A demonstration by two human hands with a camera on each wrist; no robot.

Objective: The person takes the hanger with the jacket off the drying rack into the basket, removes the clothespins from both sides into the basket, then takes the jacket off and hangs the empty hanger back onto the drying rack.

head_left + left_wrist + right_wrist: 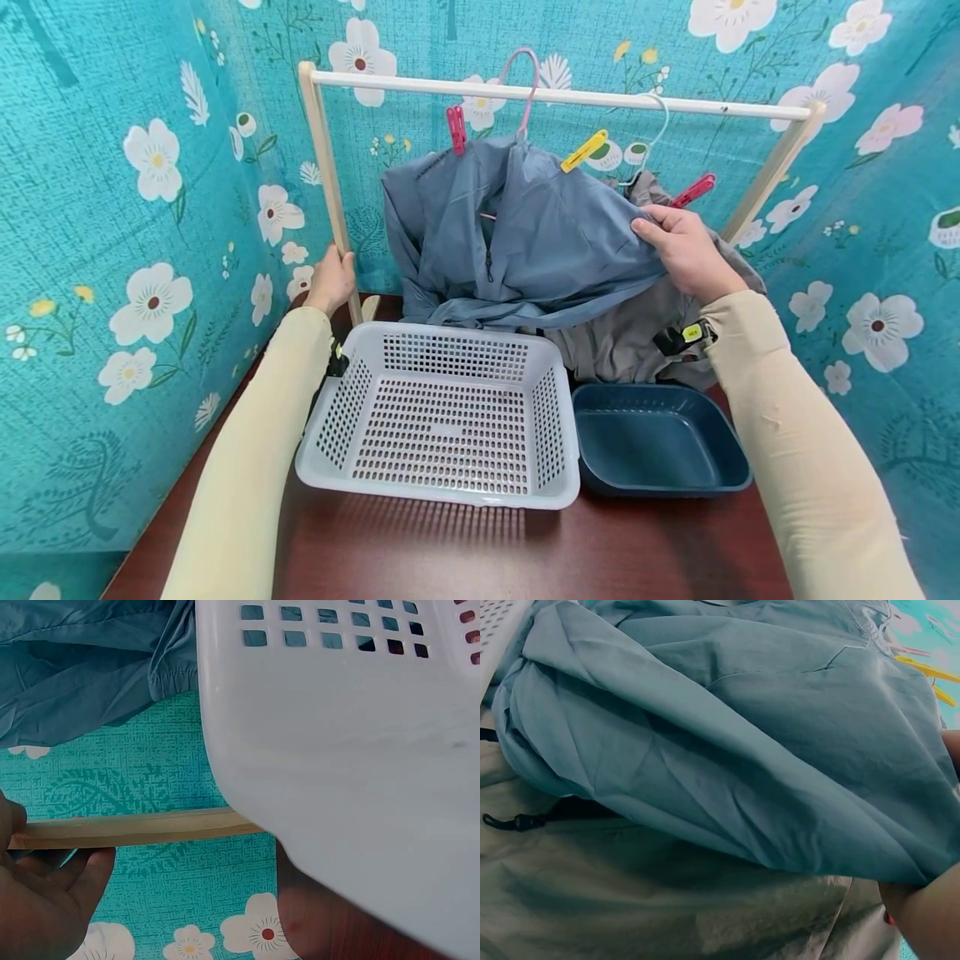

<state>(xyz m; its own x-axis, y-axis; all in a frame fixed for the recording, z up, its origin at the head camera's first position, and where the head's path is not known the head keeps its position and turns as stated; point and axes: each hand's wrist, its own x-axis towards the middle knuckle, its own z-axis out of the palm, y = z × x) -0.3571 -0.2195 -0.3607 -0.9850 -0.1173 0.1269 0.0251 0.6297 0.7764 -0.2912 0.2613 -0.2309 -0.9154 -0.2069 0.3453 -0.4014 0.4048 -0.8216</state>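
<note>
A blue jacket point(525, 225) hangs on a pink hanger point(529, 96) hooked over the white bar of a wooden rack point(420, 84). A red clothespin point(456, 131) clips its left shoulder, a yellow clothespin point(585, 151) its right. My right hand point(690, 254) pinches the jacket's right sleeve between thumb and fingers, stretching it sideways; in the right wrist view the blue cloth point(727, 742) drapes down from the hand. My left hand point(332, 279) grips the rack's left post; in the left wrist view its fingers point(88, 889) lie around the wood point(150, 828).
Behind the sleeve, a grey garment point(618, 342) hangs on a pale green hanger point(663, 125) with another red clothespin point(692, 191). A white perforated basket point(450, 493) stands in front of the rack on the dark red table point(420, 558), beside a dark blue basin point(667, 490).
</note>
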